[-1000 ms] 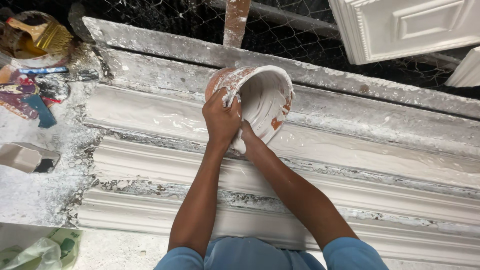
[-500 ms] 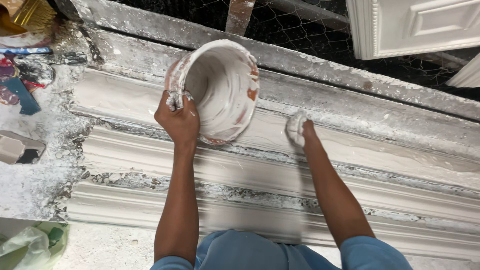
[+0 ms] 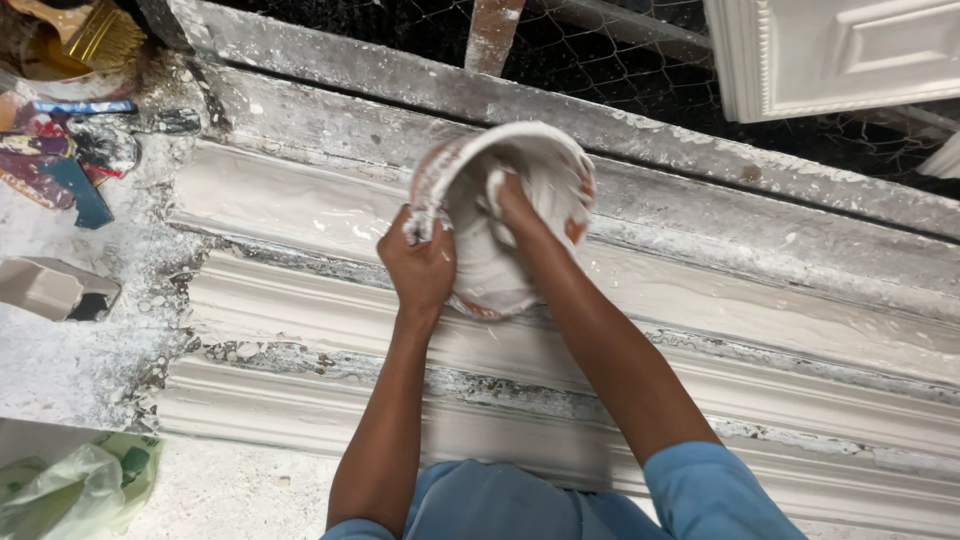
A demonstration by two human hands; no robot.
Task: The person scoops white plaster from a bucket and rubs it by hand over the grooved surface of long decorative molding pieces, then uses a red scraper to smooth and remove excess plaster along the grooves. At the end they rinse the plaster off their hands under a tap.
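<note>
A plaster-coated flexible bowl [image 3: 470, 170] hangs tilted above a long white cornice mould [image 3: 300, 300] on the bench. My left hand [image 3: 418, 262] grips the bowl's near rim from below. My right hand [image 3: 510, 200] reaches inside the bowl, its fingers smeared white with wet plaster. Whether that hand holds any plaster is hidden by the bowl's wall. Wet plaster lies along the mould's upper channel [image 3: 290, 205].
A brush [image 3: 95, 35], paint-stained tools [image 3: 70, 170] and a small grey block [image 3: 50, 290] lie at the left. Wire mesh [image 3: 640, 70] and a white moulded panel [image 3: 840, 55] stand behind. A green-and-clear plastic bag [image 3: 75, 490] sits at the lower left.
My right hand left the mould's surface and went back into the bowl. The bowl shifted right and lower, with my left hand still on its rim.
</note>
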